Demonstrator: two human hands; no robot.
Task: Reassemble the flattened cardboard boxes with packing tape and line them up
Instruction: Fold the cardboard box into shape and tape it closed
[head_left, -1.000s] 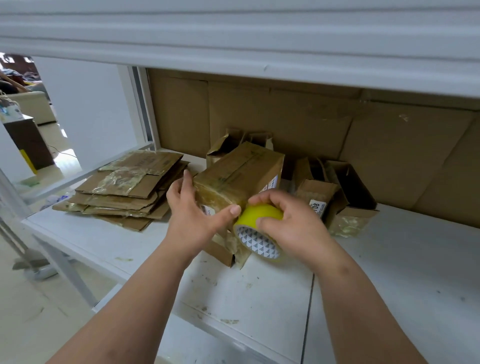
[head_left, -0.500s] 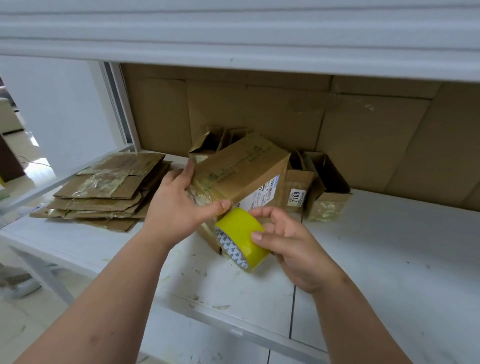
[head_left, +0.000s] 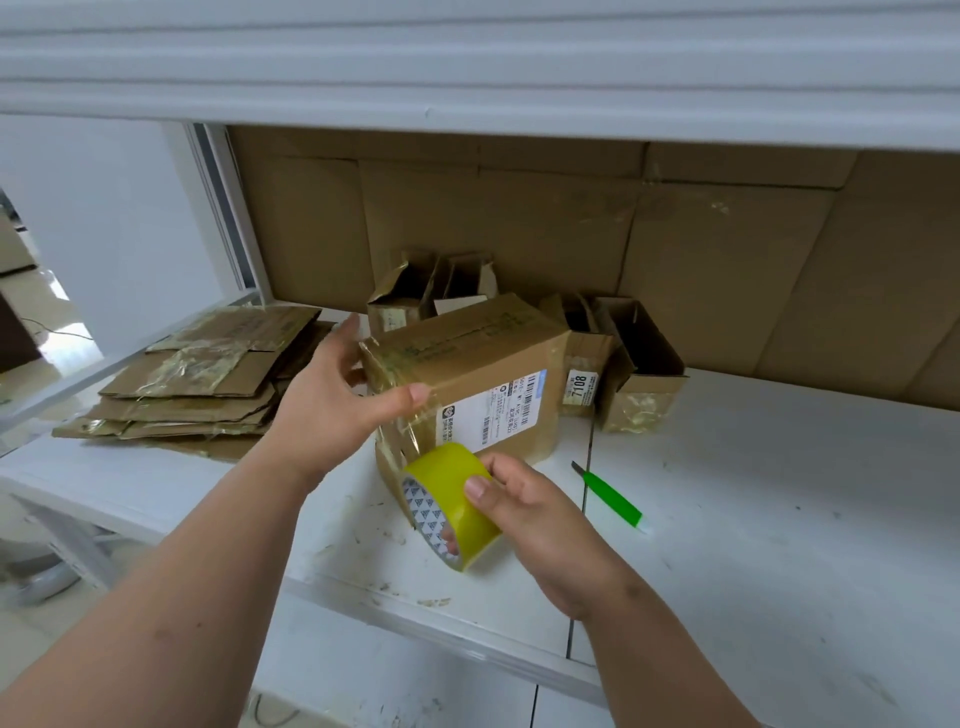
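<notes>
A cardboard box (head_left: 467, 353) with a white shipping label stands tilted on the white shelf (head_left: 779, 519). My left hand (head_left: 332, 400) grips its left end, thumb pressed on the taped front edge. My right hand (head_left: 530, 514) holds a yellow roll of packing tape (head_left: 447, 499) just below the box's front left corner; a strip of clear tape runs from the roll up to the box. A stack of flattened cardboard boxes (head_left: 197, 384) lies to the left. Assembled open boxes stand behind: one at the back (head_left: 415, 291) and two at the right (head_left: 639, 364).
A green-handled cutter (head_left: 610, 493) lies on the shelf right of my right hand. Brown cardboard sheets (head_left: 571, 223) line the back wall. An upper shelf (head_left: 467, 62) overhangs closely. The shelf's front edge runs just below my hands, with floor beyond at the left.
My right hand has drawn the tape roll down and toward me, away from the box. The box has turned so its label faces me more. The green cutter has come into sight.
</notes>
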